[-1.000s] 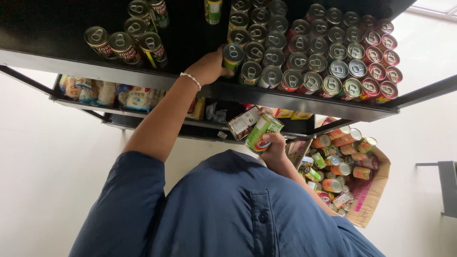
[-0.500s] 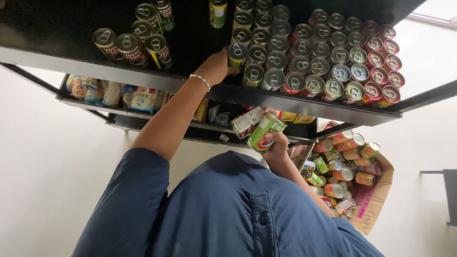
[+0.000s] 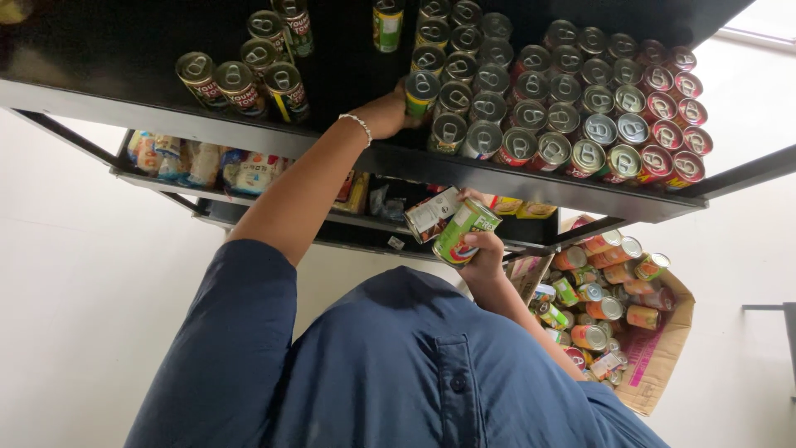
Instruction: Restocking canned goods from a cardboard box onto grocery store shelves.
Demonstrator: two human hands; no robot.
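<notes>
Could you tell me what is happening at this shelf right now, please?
A person in a blue shirt handles cans at a black shelf rack. The left hand grips a green-labelled can among the rows on the top shelf. The right hand holds a green can and a white-labelled can lower down. A cardboard box of mixed cans sits nearby.

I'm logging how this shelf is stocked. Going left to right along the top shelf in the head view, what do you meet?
Small cluster of dark-labelled cans → left hand gripping a green can → block of grey cans → red-labelled cans.
</notes>
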